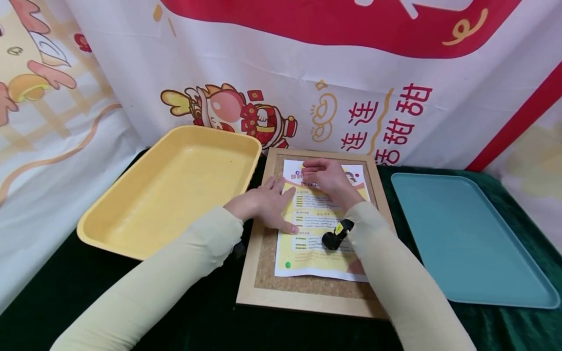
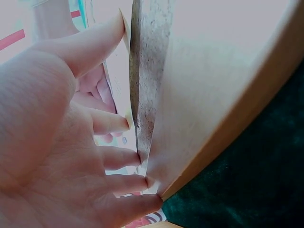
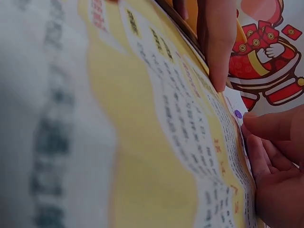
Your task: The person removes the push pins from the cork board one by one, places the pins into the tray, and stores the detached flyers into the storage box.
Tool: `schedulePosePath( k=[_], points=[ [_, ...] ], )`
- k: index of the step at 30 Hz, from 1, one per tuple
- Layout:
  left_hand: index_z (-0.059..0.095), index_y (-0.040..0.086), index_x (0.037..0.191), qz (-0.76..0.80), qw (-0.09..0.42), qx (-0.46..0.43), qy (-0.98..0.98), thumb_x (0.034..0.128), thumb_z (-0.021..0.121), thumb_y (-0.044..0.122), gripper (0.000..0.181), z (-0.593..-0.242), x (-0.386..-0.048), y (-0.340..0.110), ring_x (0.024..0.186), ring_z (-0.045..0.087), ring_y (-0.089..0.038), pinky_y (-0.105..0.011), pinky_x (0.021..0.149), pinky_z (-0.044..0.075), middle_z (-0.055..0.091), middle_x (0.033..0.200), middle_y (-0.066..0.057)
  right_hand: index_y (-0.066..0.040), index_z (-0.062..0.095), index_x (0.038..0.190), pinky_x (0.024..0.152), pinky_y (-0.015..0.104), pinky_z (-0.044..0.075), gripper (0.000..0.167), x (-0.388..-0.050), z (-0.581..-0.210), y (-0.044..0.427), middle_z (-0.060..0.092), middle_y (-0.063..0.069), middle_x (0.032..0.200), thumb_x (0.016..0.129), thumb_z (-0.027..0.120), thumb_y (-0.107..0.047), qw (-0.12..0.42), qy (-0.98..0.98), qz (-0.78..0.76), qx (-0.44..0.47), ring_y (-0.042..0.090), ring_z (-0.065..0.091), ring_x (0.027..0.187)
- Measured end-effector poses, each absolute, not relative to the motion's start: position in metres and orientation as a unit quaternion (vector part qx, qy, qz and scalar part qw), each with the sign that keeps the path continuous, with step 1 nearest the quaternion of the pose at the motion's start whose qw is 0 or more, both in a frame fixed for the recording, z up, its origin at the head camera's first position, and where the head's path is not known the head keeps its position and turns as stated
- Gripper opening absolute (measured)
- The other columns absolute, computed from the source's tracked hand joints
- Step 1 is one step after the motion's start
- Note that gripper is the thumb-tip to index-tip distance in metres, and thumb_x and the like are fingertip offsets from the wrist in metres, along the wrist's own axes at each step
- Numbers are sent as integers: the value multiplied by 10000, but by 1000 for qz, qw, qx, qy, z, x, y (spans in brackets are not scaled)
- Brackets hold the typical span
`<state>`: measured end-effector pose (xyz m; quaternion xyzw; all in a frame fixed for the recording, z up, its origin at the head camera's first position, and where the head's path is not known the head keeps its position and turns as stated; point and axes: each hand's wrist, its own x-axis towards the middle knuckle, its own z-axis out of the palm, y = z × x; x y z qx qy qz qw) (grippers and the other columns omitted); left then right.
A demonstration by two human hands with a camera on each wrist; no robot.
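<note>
A printed yellow-and-white paper sheet [image 1: 316,265] lies on a wood-framed cork board [image 1: 269,258]. My left hand [image 1: 268,202] rests on the sheet's left side with fingers spread; in the left wrist view its fingertips touch the paper and the board's frame [image 2: 204,123]. Near the sheet's top, my right hand [image 1: 331,183] is held with fingers extended leftward. In the right wrist view, the right thumb [image 3: 270,126] is beside a small round purple spot [image 3: 238,113] on the paper. A round green spot [image 1: 288,265] shows at the lower left corner. Whether these spots are pins I cannot tell.
A yellow plastic tub [image 1: 167,190] stands left of the board, and a flat teal tray [image 1: 470,239] lies to its right. Dark green cloth [image 1: 193,312] covers the table. Behind hangs a printed white and red curtain [image 1: 272,53].
</note>
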<state>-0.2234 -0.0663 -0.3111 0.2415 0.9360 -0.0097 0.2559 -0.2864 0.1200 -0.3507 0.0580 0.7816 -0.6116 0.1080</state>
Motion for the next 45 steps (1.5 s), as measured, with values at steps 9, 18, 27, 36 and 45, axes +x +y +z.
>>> schedulePosePath(
  k=[9, 18, 27, 36, 45],
  points=[
    [95, 169, 1729, -7, 255, 244, 936, 953, 606, 732, 1087, -312, -223, -65, 1671, -36, -415, -560, 1349, 149, -37, 1801, -183, -106, 739, 1303, 932, 284, 595, 335, -287, -357, 120, 746, 95, 1245, 977, 743, -31, 87, 824, -558, 34, 185, 692, 1089],
    [96, 167, 1729, -9, 255, 239, 937, 940, 613, 748, 1108, -309, -224, -67, 1673, -36, -412, -578, 1345, 149, -44, 1803, -177, -143, 789, 1227, 806, 249, 561, 248, -290, -352, 110, 781, 67, 1156, 979, 777, -143, 82, 856, -508, 38, 174, 680, 959],
    [88, 166, 1729, 1, 258, 238, 936, 927, 629, 753, 1131, -310, -225, -68, 1671, -57, -418, -576, 1349, 129, -68, 1801, -176, -176, 813, 1193, 864, 298, 540, 210, -293, -346, 105, 760, 46, 1184, 987, 778, -199, 97, 869, -481, 64, 214, 658, 987],
    [55, 251, 1730, 7, 272, 258, 927, 925, 637, 751, 1112, -310, -223, -70, 1654, -139, -438, -594, 1349, 68, -139, 1790, -174, -166, 822, 1173, 860, 304, 542, 197, -295, -344, 104, 770, 59, 1171, 983, 784, -197, 98, 875, -468, 72, 212, 666, 970],
    [46, 265, 1730, 10, 282, 289, 915, 900, 693, 736, 1152, -310, -223, -71, 1658, -128, -419, -585, 1351, 56, -132, 1796, -135, -151, 835, 1133, 951, 354, 545, 173, -297, -344, 103, 777, 63, 1201, 970, 795, -192, 81, 884, -454, 70, 219, 660, 1010]
  ],
)
